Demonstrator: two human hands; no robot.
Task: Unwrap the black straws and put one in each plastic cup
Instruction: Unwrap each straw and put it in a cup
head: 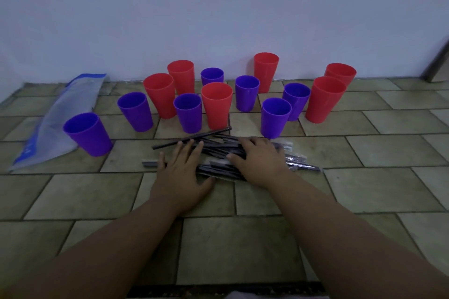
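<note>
Both hands are flat with fingers spread, gripping nothing. The left hand (183,172) rests on the left end of the pile of black straws (218,150), and the right hand (261,160) is laid over its middle. The pile sits on the tiled floor (364,189) right under the palms, with a few straws in clear wrap poking out past the right hand. Just behind them stand the purple cups (91,136) and red cups (216,104) – all upright. A plastic bag (56,124) lies far left.

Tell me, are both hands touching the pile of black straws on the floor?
Touching. The head view shows the left hand and right hand lying flat on the black straws, fingers spread over the pile with no gap visible.
</note>
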